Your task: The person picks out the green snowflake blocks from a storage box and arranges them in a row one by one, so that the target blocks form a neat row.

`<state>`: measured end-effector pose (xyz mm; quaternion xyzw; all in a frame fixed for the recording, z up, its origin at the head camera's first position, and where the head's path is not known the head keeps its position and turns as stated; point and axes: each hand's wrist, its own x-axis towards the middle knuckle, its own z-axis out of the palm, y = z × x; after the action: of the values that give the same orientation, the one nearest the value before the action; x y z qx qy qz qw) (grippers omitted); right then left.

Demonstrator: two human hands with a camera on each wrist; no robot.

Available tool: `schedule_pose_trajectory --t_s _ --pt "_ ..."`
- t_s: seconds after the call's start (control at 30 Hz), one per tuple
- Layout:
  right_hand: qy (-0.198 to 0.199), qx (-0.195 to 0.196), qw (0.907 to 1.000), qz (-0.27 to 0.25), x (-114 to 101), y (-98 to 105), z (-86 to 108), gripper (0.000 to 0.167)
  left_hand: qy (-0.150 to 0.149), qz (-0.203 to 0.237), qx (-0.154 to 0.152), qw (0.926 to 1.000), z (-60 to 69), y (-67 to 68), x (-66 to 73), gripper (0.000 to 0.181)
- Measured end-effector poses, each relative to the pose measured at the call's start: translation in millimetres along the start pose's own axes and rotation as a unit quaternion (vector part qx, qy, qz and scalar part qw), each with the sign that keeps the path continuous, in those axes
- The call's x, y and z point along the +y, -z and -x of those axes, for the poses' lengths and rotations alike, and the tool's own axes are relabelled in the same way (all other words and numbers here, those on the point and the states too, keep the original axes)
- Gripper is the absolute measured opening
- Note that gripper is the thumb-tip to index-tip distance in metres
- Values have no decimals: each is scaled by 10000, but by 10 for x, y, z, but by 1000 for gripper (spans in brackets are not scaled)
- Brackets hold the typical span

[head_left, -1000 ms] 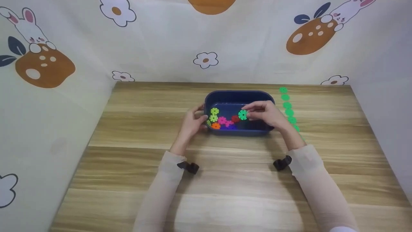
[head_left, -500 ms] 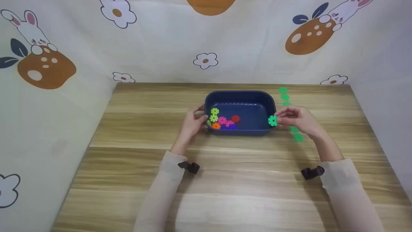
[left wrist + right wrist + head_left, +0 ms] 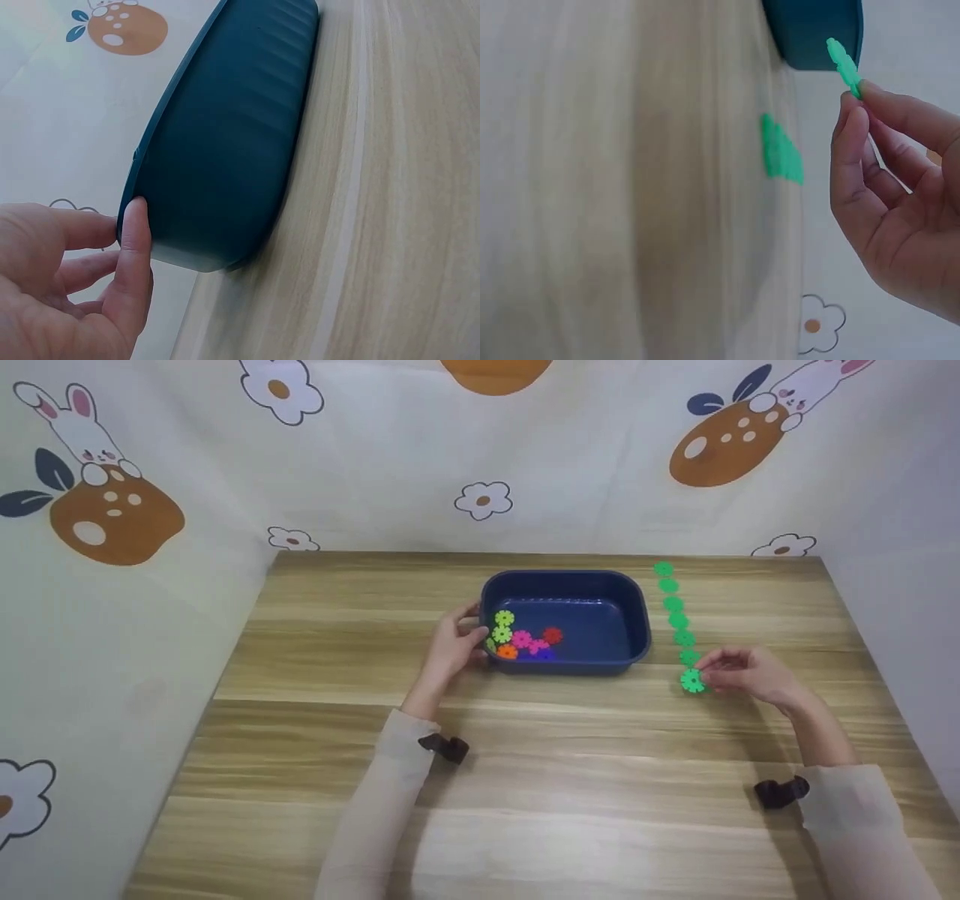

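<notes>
My left hand (image 3: pixel 452 643) pinches the left rim of a dark blue plastic bin (image 3: pixel 566 668), thumb on one side and fingers on the other, as the left wrist view shows. Between thumb and fingertips my right hand (image 3: pixel 754 679) holds a green snowflake disc (image 3: pixel 692 681). In the right wrist view this disc is seen edge-on, above the table. It overlaps the near end of a row of green snowflake discs (image 3: pixel 679 620) lying right of the bin. Whatever lies under the held disc is hidden in the head view.
Inside the bin, at its left, lie two pink discs (image 3: pixel 522 639), a red disc (image 3: pixel 553 635), an orange disc (image 3: pixel 508 652) and several yellow-green discs (image 3: pixel 502 634). Blue pieces (image 3: pixel 545 655) show by the front wall. A printed cloth (image 3: pixel 390 457) hangs behind the wooden table (image 3: pixel 562 780).
My right hand has carried the green disc out of the bin, rightward and towards me, to the near end of the green row. The left hand stays at the bin's rim.
</notes>
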<state>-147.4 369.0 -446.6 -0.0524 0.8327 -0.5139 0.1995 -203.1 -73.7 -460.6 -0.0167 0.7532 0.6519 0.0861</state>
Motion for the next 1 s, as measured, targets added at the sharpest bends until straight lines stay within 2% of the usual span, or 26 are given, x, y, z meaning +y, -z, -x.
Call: schedule_pose_trajectory --t_s 0.13,0.3,0.47,0.73,1.0 --pt "-213 -135 9997 54 115 59 43 24 15 76 -14 10000 5 -2 14 54" --pt "-264 -251 9993 91 218 108 75 20 46 209 -13 9998 0 -12 9 55" --pt "-267 -328 9988 264 263 124 98 21 63 117 19 9999 11 -12 14 55" --pt "-508 -142 9953 812 224 50 93 29 32 40 19 10000 22 6 21 56" --pt "-508 89 9910 1238 143 -36 71 20 -5 -32 13 10000 34 32 4 55"
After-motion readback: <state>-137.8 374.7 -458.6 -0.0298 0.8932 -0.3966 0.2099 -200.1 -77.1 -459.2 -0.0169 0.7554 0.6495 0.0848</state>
